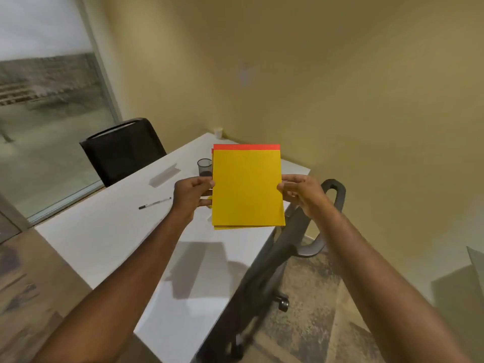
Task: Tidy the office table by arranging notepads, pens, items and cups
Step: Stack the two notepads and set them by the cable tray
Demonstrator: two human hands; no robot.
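Note:
A stack of yellow notepads point(247, 188) with a red strip along its top edge is held up above the white table point(104, 237). My left hand point(192, 191) grips the stack's left edge and my right hand point(301, 191) grips its right edge. A black-capped pen point(154, 203) lies on the table to the left of my left hand. A dark mesh pen cup point(204, 166) stands behind the stack, partly hidden by it. A small white paper cup point(218, 132) stands at the table's far corner.
A black chair point(123, 150) stands at the table's far left side by the window. A grey office chair point(296, 231) is pushed against the table's right edge. A folded white card point(165, 175) lies on the table near the mesh cup.

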